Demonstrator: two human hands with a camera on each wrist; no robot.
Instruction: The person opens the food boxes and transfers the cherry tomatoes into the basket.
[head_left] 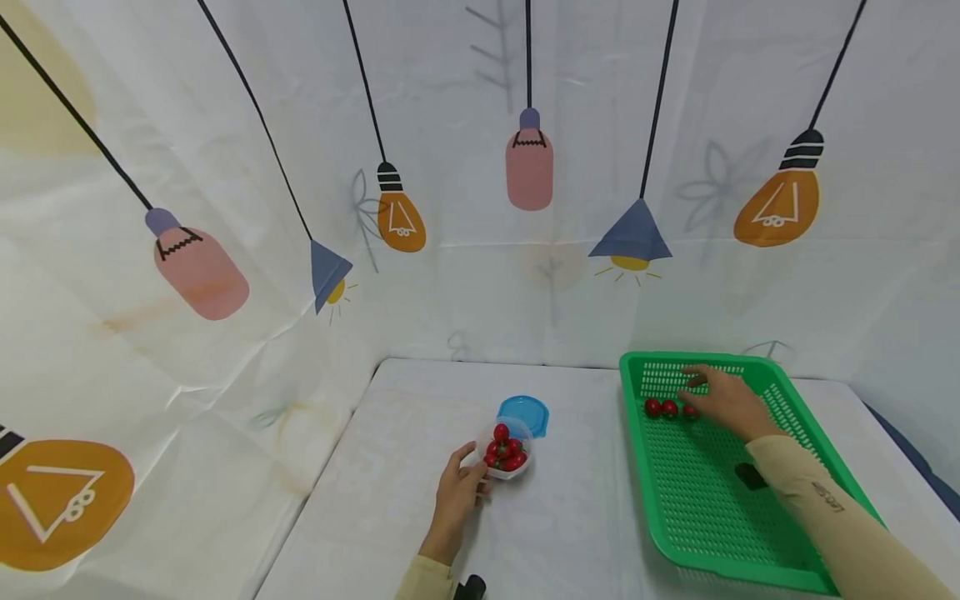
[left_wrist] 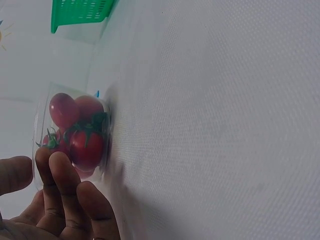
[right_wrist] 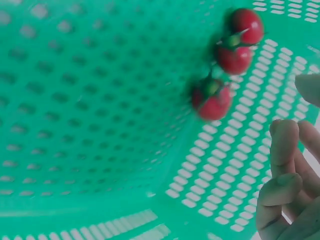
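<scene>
A small clear plastic container (head_left: 528, 461) filled with several red cherry tomatoes (head_left: 505, 452) stands on the white table. My left hand (head_left: 455, 500) is at its near-left corner, fingertips right at the wall and thumb by the rim; in the left wrist view those fingers (left_wrist: 65, 175) look loosely bent beside the tomatoes (left_wrist: 86, 149). Over the far part of a green basket (head_left: 652, 500) hovers my right hand (head_left: 727, 404), holding nothing. Three cherry tomatoes (head_left: 669, 408) lie in a row below its fingertips. The right wrist view has the fingers (right_wrist: 285, 142) apart from these tomatoes (right_wrist: 212, 100).
Behind the container lies a blue lid (head_left: 527, 410), partly overlapped by it in the head view. A small dark object (head_left: 748, 476) appears by the right forearm, over the basket floor. Lamp-printed white sheeting (head_left: 465, 292) hangs behind the table (head_left: 555, 533).
</scene>
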